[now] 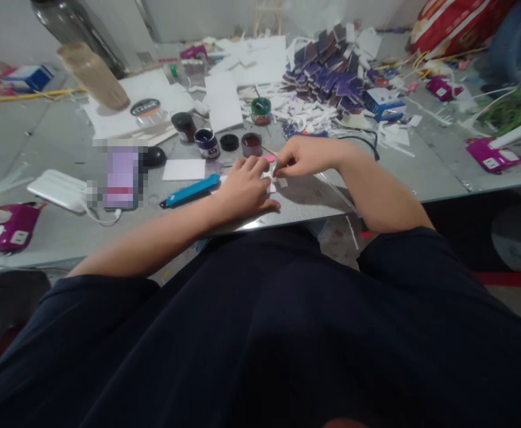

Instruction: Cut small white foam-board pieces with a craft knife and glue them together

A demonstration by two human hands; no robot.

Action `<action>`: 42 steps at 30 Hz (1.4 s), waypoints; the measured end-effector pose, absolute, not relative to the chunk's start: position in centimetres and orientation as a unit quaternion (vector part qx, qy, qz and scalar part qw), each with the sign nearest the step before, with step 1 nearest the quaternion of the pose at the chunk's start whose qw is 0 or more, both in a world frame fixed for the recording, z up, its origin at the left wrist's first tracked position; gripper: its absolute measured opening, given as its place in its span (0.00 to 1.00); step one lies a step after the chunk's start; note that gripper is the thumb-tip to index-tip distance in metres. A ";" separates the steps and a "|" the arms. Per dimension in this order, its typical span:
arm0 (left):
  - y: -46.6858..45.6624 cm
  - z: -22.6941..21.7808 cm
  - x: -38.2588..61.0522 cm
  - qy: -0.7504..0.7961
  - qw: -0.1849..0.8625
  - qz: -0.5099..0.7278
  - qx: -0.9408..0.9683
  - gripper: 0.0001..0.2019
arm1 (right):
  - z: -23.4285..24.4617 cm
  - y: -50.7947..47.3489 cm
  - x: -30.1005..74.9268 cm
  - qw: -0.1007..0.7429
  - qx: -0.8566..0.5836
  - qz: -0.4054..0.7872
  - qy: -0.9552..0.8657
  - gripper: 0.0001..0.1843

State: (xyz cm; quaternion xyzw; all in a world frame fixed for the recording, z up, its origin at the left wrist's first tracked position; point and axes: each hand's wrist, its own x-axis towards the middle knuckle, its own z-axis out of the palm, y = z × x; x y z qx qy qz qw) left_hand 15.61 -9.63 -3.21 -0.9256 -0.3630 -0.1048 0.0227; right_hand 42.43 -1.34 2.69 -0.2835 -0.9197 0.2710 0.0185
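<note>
Left hand (247, 191) lies palm down, fingers half curled and not gripping, tips pressing a small white scrap (272, 188) flat on the tabletop (421, 172) near its front edge. Right hand (303, 157) is pinched tight, thumb and forefinger on the scrap's far side I think, it's tiny and blurry. Forearms angle inward, right elbow hanging off the edge. A blue knife (191, 191) sits just left of the left hand.

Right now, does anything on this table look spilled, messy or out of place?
Yes: white paper scraps lie strewn beside the pile of purple pieces, and a paint jar stands open with its black lid loose beside it. Nothing looks spilled.
</note>
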 end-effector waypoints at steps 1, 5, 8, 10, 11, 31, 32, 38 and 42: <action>-9.7 -3.3 15.7 -0.356 0.037 -0.108 -0.928 0.31 | 2.6 -1.0 42.7 0.025 -0.290 0.268 -0.918 0.21; -9.7 -3.7 16.3 -0.319 0.050 -0.110 -0.940 0.31 | 2.2 -0.6 42.5 0.001 -0.327 0.248 -0.912 0.11; -9.5 -3.7 16.8 -0.304 0.033 -0.094 -0.947 0.31 | 2.1 -0.9 41.8 -0.024 -0.353 0.241 -0.904 0.13; -9.6 -3.5 16.9 -0.302 0.025 -0.086 -0.949 0.32 | 2.1 -1.2 41.5 -0.029 -0.362 0.237 -0.901 0.15; -9.6 -3.4 16.8 -0.302 0.025 -0.084 -0.949 0.32 | 2.2 -1.3 41.3 -0.032 -0.362 0.237 -0.901 0.14; -6.9 -2.4 14.6 -0.462 0.017 -0.157 -0.873 0.15 | 1.7 -1.5 40.8 0.012 -0.328 0.232 -0.916 0.05; -6.9 -2.2 14.7 -0.461 0.015 -0.139 -0.876 0.17 | 1.7 -1.7 40.7 0.012 -0.323 0.230 -0.918 0.05; -7.1 -2.1 14.5 -0.457 -0.005 -0.144 -0.878 0.18 | 2.6 -3.0 40.3 0.016 -0.333 0.246 -0.910 0.06; -7.5 -2.5 13.9 -0.411 -0.058 -0.178 -0.892 0.33 | 3.0 -3.0 40.6 0.031 -0.327 0.262 -0.908 0.11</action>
